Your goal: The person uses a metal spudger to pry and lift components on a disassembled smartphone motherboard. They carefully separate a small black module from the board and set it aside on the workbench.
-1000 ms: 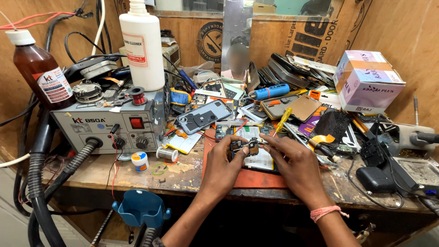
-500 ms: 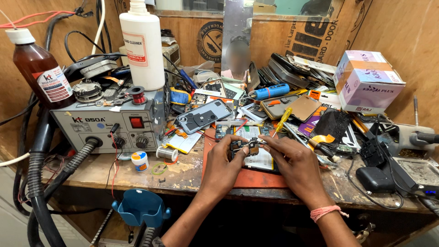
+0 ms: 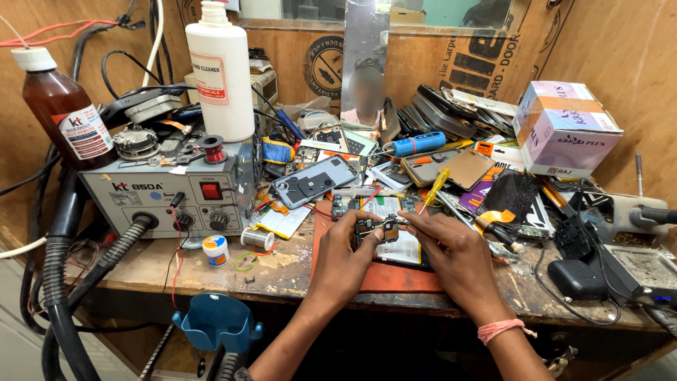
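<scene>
My left hand [image 3: 347, 255] and my right hand [image 3: 451, 252] meet over an orange work mat [image 3: 395, 276] at the bench's front edge. Together they pinch a small dark phone circuit board [image 3: 379, 229] between fingertips, held just above an opened phone body [image 3: 396, 248] lying on the mat. A pink band circles my right wrist. What sits under the board is hidden by my fingers.
A grey hot-air rework station [image 3: 169, 194] with hose stands at left, a brown bottle [image 3: 63, 113] and white cleaner bottle [image 3: 220, 70] on and behind it. Phone parts, a yellow screwdriver [image 3: 434, 189], a blue tool [image 3: 416, 144], cardboard boxes [image 3: 564, 130] and a soldering stand [image 3: 635, 215] crowd the bench.
Both hands have stayed in the same place over the mat. The fingers have shifted slightly on the small board.
</scene>
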